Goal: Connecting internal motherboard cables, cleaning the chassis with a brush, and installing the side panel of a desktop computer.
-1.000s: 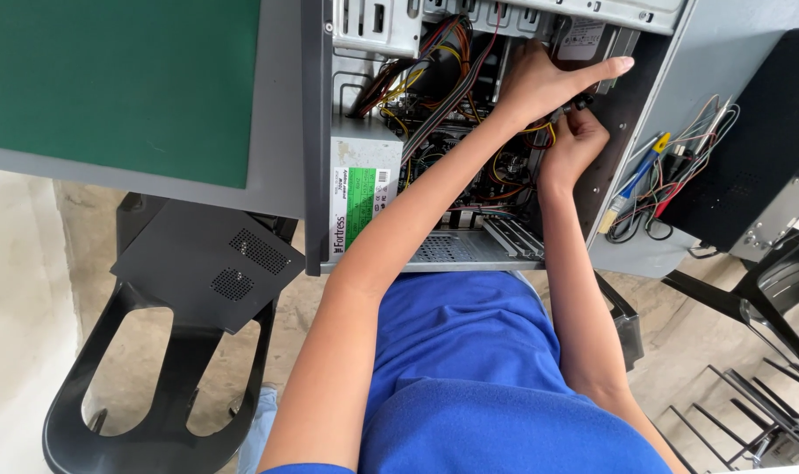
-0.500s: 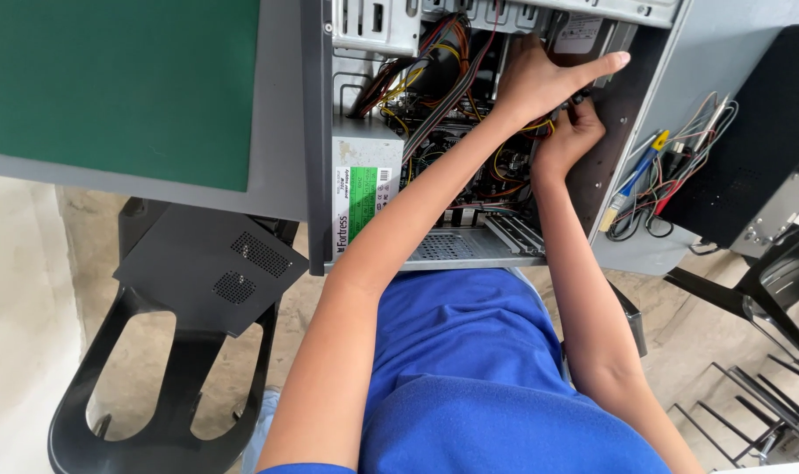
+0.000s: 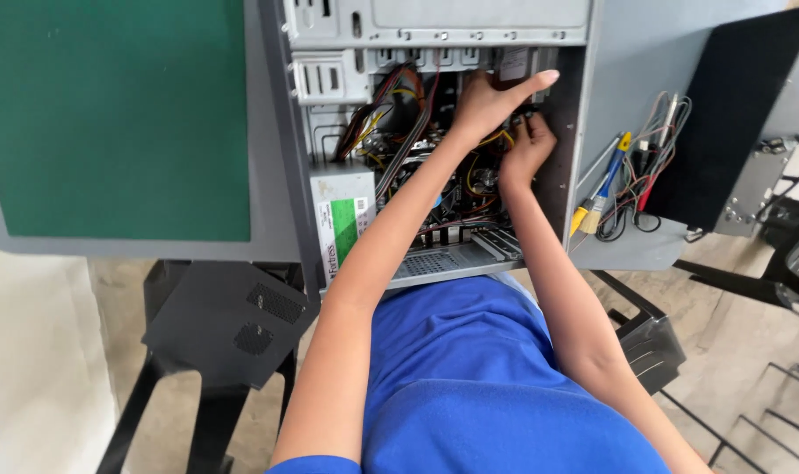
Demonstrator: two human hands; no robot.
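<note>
The grey desk (image 3: pixel 268 132), with its green mat (image 3: pixel 110 114), carries an open computer case (image 3: pixel 435 35) lying on its side, so that the inside faces up at the person and both arms can reach in from above. Left of the case's open bay and still inside it sits the power supply box (image 3: pixel 342 215) with a green and white label, and from it bundles of coloured cables (image 3: pixel 391 123) run across the bay toward its far right corner. Right of the case, on the bare desk, lie a blue-handled screwdriver (image 3: pixel 612 167), a small brush (image 3: pixel 590 215) and a tangle of loose wires (image 3: pixel 650 167), kept close to hand. Below the case, off the desk edge, a black side panel (image 3: pixel 233 320) rests on a chair. In the case's upper right corner the left hand (image 3: pixel 487 101) lies half open, thumb stretched flat toward the case wall, seemingly steadying something there. Just below it the right hand (image 3: pixel 527 149) is curled narrow, fingertips pinched among the yellow wires; what it grips is hidden, perhaps a small connector.
</note>
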